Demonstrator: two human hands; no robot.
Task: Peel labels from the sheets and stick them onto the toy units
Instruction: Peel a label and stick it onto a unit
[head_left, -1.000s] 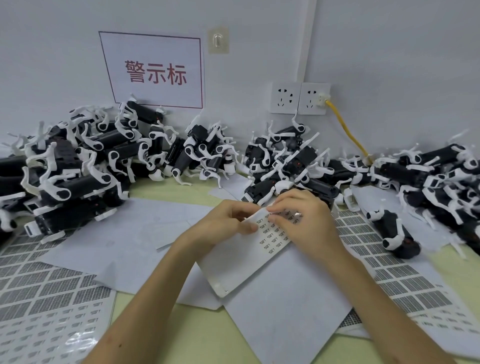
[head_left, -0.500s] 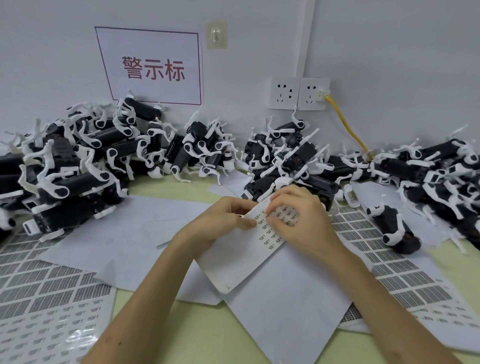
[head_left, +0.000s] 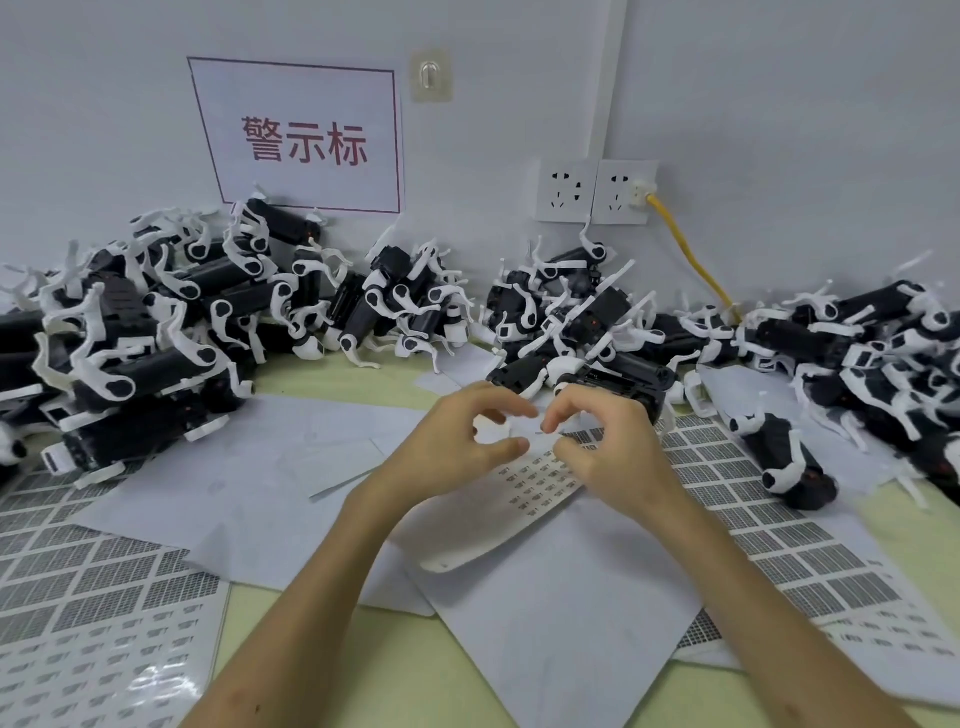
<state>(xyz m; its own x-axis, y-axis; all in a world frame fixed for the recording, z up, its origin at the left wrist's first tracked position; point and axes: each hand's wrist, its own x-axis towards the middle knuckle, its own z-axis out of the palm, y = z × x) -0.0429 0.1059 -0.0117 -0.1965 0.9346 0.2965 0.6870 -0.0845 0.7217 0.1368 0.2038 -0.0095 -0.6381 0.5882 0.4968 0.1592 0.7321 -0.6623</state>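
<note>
Toy units (head_left: 587, 312) heaped across upper frame; loose paper (head_left: 234, 467) centre left. Label sheet (head_left: 535, 488) lay centre, beneath left hand (head_left: 452, 452) and right hand (head_left: 613, 457); fingers curled, grasp unclear.

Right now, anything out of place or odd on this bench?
Nothing damaged or spilled. One toy unit lies alone on the right label sheet, apart from the heaps along the wall, covering labels. The yellow cable from the socket runs down into those heaps.

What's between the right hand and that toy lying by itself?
A sheet of grey labels lies between the right hand and the toy, head view.
</note>
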